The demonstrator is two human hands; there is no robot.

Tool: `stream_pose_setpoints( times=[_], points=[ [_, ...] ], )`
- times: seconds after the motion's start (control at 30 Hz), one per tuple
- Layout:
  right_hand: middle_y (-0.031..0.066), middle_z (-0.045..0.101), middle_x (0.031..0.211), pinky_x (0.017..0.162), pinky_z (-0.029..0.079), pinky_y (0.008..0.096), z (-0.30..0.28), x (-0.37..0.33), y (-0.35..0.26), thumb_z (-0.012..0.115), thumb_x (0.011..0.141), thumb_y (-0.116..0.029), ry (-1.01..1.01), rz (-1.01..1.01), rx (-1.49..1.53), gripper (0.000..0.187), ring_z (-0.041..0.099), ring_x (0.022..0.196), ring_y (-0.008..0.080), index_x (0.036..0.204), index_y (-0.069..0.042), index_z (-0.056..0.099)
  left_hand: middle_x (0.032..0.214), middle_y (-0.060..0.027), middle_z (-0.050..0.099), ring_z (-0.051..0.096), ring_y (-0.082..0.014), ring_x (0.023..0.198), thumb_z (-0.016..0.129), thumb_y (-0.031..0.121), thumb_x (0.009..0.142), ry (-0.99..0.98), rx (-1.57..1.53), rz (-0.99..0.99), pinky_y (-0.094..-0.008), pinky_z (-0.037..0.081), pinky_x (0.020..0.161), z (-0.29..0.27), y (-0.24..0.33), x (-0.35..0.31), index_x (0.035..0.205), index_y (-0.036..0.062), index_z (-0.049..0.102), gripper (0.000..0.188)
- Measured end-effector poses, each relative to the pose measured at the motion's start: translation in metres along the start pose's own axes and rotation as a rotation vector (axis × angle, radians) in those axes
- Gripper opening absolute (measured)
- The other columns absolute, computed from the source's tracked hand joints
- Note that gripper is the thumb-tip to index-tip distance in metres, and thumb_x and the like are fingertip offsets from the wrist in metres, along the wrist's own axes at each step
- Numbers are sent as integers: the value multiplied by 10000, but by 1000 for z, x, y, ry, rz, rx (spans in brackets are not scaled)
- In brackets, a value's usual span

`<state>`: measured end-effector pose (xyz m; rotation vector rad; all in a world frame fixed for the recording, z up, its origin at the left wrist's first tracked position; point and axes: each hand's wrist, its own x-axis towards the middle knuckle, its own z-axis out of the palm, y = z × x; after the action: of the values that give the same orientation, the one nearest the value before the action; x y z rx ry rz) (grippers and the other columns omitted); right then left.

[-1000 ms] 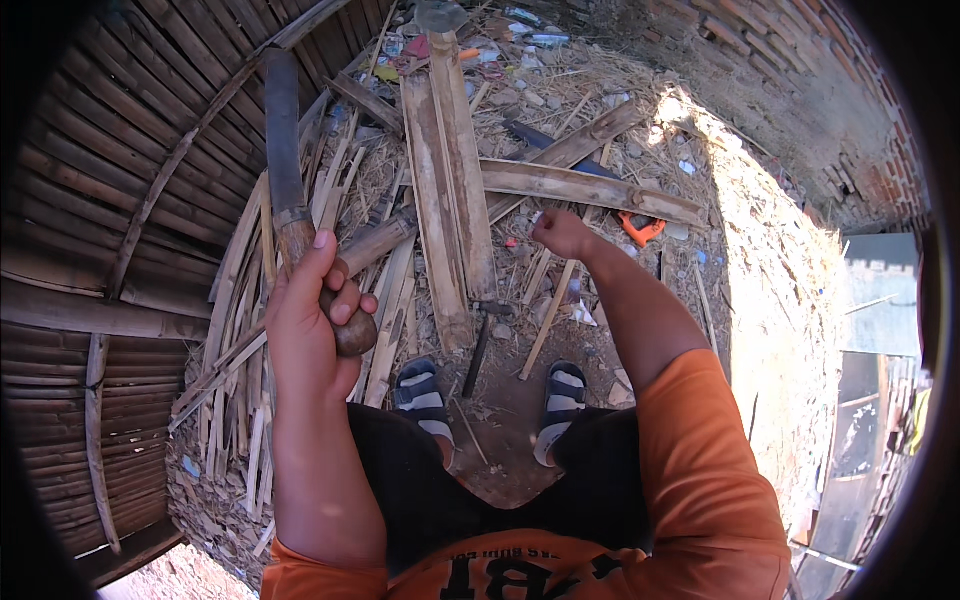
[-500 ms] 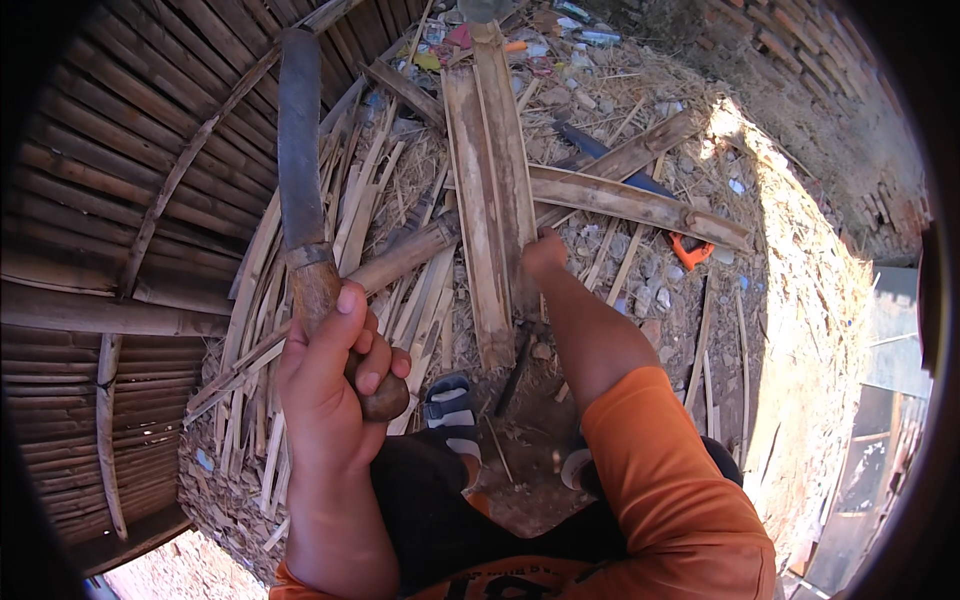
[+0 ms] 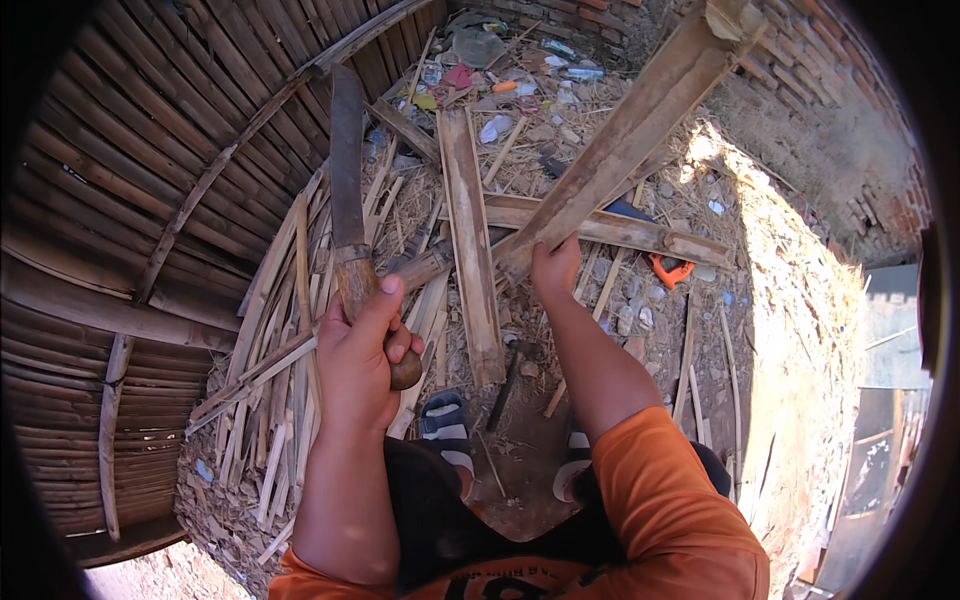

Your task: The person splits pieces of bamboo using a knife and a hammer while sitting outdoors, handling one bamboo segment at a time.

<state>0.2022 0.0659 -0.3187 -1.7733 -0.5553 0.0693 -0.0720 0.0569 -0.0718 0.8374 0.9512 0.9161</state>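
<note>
Upright in my left hand is a machete, its dark blade pointing away from me and its wooden handle gripped in my fingers. My right hand is closed around the near end of a split bamboo piece, which slants up to the far right with its hollow side showing. Another split bamboo half lies to the left of it, running away from me. Beneath the held piece, a further bamboo half lies crosswise.
Thin bamboo strips are heaped on the left beside a slatted bamboo wall. A saw with an orange handle lies right of centre. Near my feet rests a hammer. Litter and a brick wall are at the back.
The split bamboo in my right hand has been lifted and swung to the right, away from the half beside it. The machete has shifted slightly right and lower.
</note>
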Motion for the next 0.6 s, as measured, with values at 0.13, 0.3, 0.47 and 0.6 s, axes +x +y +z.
stream_pose_setpoints(
  times=[0.13, 0.3, 0.47, 0.6],
  points=[
    [257, 692, 1060, 876, 517, 485, -12, -1, 7, 663, 837, -31, -11, 50, 41, 288, 665, 1009, 449, 1118, 18, 623, 755, 14, 490, 422, -64, 539, 743, 274, 953, -46, 56, 15, -314, 468, 591, 15, 4, -6, 1012, 97, 522, 289],
    [262, 643, 1048, 897, 502, 530, -33, -32, 31, 632, 837, -48, -99, 36, -247, 336, 624, 1005, 482, 1170, -11, 617, 688, 16, 494, 417, -66, 493, 698, 366, 995, -155, 186, 137, -277, 450, 552, 23, 2, -19, 1068, 53, 543, 357],
    [271, 578, 1149, 932, 488, 530, -42, -65, 47, 606, 857, -78, -138, 1, -366, 375, 582, 1083, 477, 1227, -21, 584, 777, 13, 582, 504, -55, 653, 747, 409, 956, -246, 385, 331, -252, 452, 614, 19, 5, -32, 1128, 4, 603, 464],
    [258, 580, 1122, 930, 485, 532, -39, -78, 43, 605, 871, -86, -170, 6, -358, 365, 579, 1075, 474, 1231, -27, 587, 844, 16, 614, 505, -49, 762, 764, 401, 946, -276, 402, 348, -242, 431, 661, 25, 11, -31, 1126, -8, 628, 467]
  ],
)
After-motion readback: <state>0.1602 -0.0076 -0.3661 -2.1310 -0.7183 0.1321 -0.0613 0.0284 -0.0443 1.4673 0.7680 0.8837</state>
